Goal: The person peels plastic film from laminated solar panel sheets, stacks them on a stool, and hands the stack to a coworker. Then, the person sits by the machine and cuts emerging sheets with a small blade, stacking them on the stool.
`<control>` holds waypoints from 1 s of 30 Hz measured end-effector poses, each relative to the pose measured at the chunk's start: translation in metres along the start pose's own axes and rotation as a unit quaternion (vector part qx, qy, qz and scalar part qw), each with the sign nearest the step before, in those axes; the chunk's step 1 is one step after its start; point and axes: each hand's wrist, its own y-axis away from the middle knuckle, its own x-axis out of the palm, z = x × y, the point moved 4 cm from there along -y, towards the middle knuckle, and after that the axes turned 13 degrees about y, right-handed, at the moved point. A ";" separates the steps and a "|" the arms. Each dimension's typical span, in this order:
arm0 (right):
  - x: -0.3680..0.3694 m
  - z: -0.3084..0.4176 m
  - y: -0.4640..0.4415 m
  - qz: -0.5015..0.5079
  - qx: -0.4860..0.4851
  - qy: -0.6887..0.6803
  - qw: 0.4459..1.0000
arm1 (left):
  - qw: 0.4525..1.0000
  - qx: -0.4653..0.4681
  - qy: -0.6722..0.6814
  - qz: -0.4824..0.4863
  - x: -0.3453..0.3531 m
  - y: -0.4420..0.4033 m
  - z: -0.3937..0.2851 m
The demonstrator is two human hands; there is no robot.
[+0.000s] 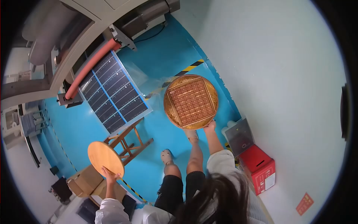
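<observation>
On the left, a wooden stool with a round light seat (105, 158) has its legs angled to the upper right. My left hand (110, 175) is closed on the near rim of the seat, fingers over its top. At the centre, my right hand (210, 126) holds the near edge of a round golden tray (172, 115); the fingers under it are hidden. In the tray lies a square frame with a grid of brown pieces (191, 102).
A machine with a red roller (95, 65) and a dark panelled sheet (118, 91) stands upper left. To the right are a pale wall (283, 74), a red box (257, 168) and a grey lidded case (239, 137). Cardboard boxes (85, 182) sit lower left.
</observation>
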 end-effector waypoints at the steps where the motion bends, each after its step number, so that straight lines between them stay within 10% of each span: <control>1: -0.030 0.002 -0.023 0.014 0.017 0.034 0.999 | 0.999 0.010 0.031 -0.020 0.005 0.006 0.003; 5: -0.002 0.035 0.033 -0.103 0.051 0.093 0.989 | 0.936 -0.301 0.095 -0.153 0.023 0.037 0.025; 17: 0.023 0.065 0.022 -0.244 -0.060 0.340 0.906 | 0.807 -0.435 0.383 -0.113 0.039 0.055 -0.003; 30: -0.058 0.137 0.099 -0.331 -0.121 0.272 0.896 | 0.451 -0.243 0.828 -0.228 0.102 0.054 -0.004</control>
